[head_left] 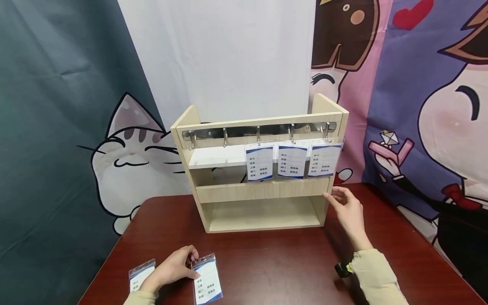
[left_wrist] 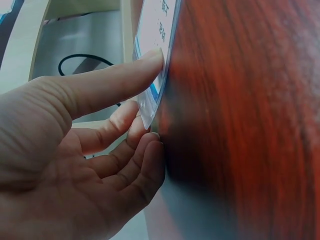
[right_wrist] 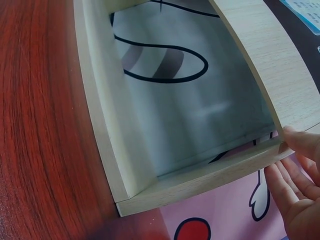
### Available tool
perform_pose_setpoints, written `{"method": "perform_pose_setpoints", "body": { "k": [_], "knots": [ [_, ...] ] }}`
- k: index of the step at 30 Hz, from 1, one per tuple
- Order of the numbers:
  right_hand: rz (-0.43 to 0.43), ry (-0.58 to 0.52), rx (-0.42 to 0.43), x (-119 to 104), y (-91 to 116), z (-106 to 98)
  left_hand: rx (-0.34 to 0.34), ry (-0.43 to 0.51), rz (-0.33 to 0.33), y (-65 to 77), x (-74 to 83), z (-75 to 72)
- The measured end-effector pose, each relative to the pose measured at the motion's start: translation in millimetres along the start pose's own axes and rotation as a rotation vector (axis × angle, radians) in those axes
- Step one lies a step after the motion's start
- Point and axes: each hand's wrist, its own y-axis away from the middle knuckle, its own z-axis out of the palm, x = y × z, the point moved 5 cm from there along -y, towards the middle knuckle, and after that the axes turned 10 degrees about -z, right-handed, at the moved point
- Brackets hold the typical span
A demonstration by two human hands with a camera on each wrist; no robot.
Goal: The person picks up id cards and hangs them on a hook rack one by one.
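While the wooden rack [head_left: 263, 192] is standing on the table [head_left: 274, 262], one badge [head_left: 207, 284] is lying in front of its left end, the left hand [head_left: 173, 267] pinching the upper edge between thumb and fingers. The right hand [head_left: 348, 212] is gripping the rack's right side, thumb forward, fingers behind. Judged light, bendable and slick, the badge is likely handling best by its clear top edge.

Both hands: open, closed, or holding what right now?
Left hand: holding, pinching a badge near its top edge.
Right hand: holding the wooden shelf by its side edge.
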Motion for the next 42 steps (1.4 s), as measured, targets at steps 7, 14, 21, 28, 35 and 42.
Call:
{"method": "perform_pose_setpoints", "body": {
  "k": [7, 14, 21, 28, 35, 42],
  "knots": [
    [0.019, 0.003, -0.002, 2, 3, 0, 0.007, 0.032, 0.015, 1.5, 1.8, 2.8],
    [0.026, -0.002, 0.003, 3, 3, -1, 0.033, 0.063, 0.083, -3.6, 6.7, 8.4],
    [0.025, -0.008, 0.001, 3, 2, -1, 0.016, 0.145, 0.080, -7.5, 10.2, 13.8],
    [0.027, -0.002, -0.002, 4, 2, -2, 0.001, 0.166, 0.096, -12.9, 14.2, 17.6],
    [0.029, -0.021, -0.009, 1, 2, 1, 0.003, 0.181, 0.130, -17.2, 23.9, 14.8],
    [0.045, -0.024, -0.007, 3, 2, 3, -0.015, 0.232, 0.137, -21.6, 25.8, 16.7]
  ]
}}
